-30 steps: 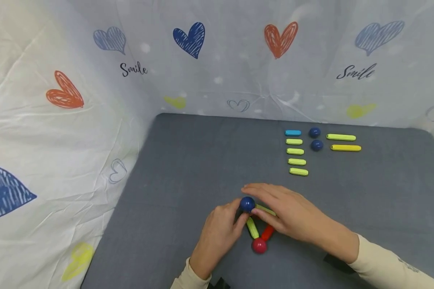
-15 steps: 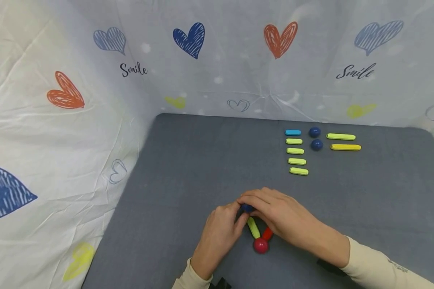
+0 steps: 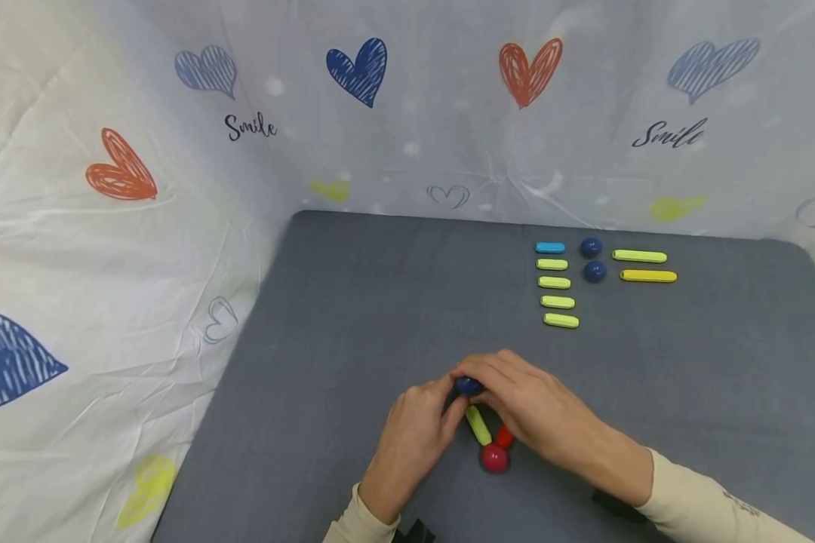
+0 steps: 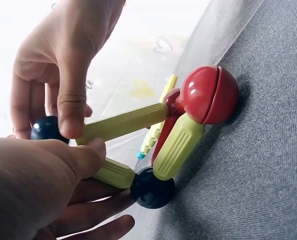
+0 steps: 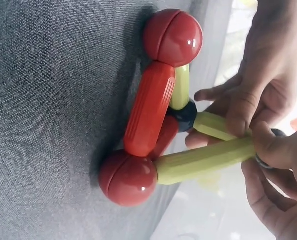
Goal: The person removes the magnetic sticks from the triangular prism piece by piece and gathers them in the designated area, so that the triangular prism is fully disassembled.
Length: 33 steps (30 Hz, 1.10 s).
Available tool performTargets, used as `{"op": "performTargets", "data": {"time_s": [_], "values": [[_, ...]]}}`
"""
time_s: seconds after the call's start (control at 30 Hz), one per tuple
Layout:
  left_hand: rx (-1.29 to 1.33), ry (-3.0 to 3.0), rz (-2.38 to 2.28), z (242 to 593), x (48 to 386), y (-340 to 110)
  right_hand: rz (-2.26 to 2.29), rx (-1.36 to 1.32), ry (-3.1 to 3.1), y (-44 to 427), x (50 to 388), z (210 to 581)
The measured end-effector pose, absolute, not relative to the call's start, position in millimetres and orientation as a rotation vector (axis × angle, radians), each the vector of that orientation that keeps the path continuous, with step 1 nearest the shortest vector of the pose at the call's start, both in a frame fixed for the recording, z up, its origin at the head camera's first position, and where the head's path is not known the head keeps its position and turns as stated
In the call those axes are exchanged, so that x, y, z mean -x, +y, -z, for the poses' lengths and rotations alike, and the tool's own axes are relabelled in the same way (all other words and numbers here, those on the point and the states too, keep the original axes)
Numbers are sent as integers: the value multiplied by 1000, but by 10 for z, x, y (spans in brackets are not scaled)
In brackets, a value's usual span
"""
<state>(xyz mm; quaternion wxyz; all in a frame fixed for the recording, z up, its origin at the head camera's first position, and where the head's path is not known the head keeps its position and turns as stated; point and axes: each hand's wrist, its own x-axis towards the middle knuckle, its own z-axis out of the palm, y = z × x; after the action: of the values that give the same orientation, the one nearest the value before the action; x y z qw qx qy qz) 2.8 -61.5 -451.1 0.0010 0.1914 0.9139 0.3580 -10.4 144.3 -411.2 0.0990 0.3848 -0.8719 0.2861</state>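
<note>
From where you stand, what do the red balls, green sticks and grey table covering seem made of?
Red balls: probably plastic, glossy, given sharp highlights and a seam. Green sticks: likely plastic too, slightly shiny, with molded-looking grooves. Grey covering: apparently cloth, matte, with visible weave-like grain.

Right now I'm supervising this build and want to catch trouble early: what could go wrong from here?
The left hand and right hand crowd together at the raised blue ball, so one might knock the other's hold. Two sloping green rods meet near that ball; an uneven push could pop one loose. The red balls below are round and rest on gray cloth, so pressing may make them roll or slide.
</note>
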Motion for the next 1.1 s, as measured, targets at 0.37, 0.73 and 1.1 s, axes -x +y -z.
{"op": "performTargets", "data": {"time_s": [0.37,0.73,1.1], "values": [[-631,2890,-1108,4540,-21,-577,-805,-1017,-2590,1669,186,4018],[-609,2885,-1114,4533,-30,-562,-618,-690,-2675,2247,303,4102],[-609,2903,-1120,4525,-24,-568,-519,-559,-2726,2532,331,4167]]}}
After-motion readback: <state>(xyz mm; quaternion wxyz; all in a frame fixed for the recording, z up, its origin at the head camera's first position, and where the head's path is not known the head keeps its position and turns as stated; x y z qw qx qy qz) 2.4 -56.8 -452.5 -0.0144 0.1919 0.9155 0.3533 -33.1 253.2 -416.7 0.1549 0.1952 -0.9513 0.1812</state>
